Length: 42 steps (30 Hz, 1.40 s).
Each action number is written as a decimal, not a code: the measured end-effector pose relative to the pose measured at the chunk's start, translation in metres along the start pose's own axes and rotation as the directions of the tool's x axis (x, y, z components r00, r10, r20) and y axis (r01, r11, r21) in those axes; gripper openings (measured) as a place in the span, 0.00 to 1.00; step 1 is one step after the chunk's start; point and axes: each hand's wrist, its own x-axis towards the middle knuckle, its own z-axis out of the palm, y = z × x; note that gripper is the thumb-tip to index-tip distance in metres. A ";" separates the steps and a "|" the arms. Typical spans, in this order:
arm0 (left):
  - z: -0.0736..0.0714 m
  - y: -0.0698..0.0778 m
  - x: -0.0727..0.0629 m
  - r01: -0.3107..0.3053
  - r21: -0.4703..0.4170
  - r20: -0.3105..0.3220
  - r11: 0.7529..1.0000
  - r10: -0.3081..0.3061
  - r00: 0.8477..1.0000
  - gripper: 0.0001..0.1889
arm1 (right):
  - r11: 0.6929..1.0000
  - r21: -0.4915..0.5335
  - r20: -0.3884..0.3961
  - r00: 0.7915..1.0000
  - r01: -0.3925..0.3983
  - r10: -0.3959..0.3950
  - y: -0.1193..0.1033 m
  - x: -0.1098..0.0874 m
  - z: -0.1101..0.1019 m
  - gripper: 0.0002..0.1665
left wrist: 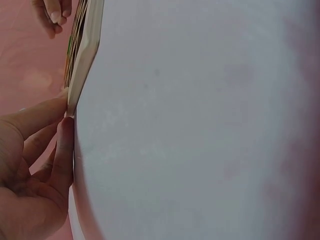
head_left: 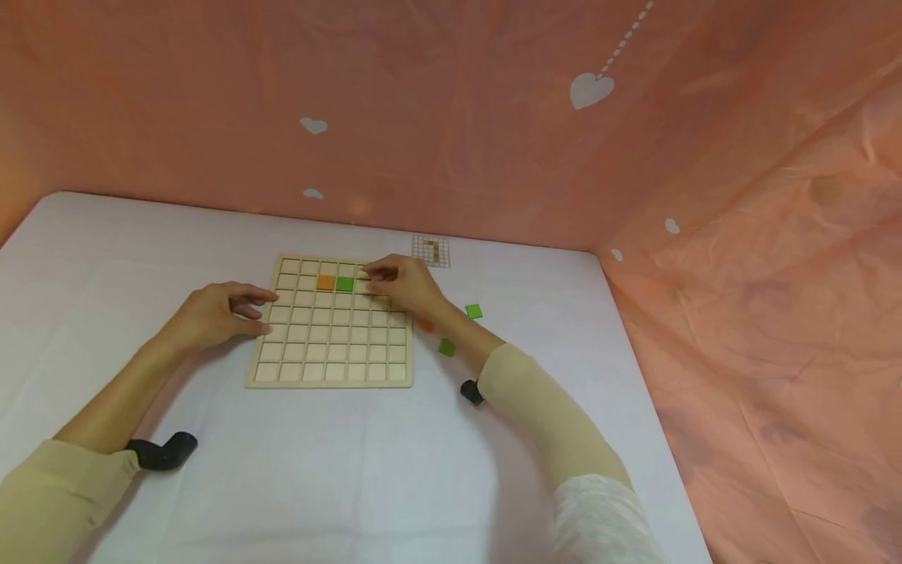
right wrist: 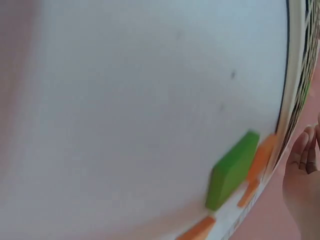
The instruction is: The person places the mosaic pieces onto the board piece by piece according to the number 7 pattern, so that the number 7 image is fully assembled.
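A pale wooden grid board lies flat on the white table. In its second row, an orange square tile and a green square tile sit side by side. My left hand touches the board's left edge with thumb and fingertips spread apart along it. Over the board's upper right part, my right hand has its thumb and fingers close together, just right of the green tile. Whether a tile is between those fingertips is hidden. Only part of the right hand enters the right wrist view.
Right of the board lie loose tiles: a green one, a darker green one and an orange one partly behind the right forearm. A small printed pattern card lies beyond the board. Orange cloth with white hearts hangs behind the table.
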 end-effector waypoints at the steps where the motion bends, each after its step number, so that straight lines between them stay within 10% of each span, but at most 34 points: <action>1: 0.000 0.000 0.000 0.000 0.002 0.001 1.000 0.000 1.000 0.31 | 1.000 0.008 -0.003 1.000 -0.006 0.006 0.000 -0.002 -0.003 0.17; 24: 0.000 -0.001 0.000 -0.009 0.009 0.004 1.000 0.009 1.000 0.31 | 0.998 0.016 -0.087 0.994 -0.060 0.061 0.029 -0.048 -0.061 0.16; 42: 0.001 -0.001 -0.001 -0.003 0.006 0.003 1.000 0.003 1.000 0.30 | 0.994 -0.091 0.024 0.998 -0.054 0.056 0.055 -0.060 -0.071 0.21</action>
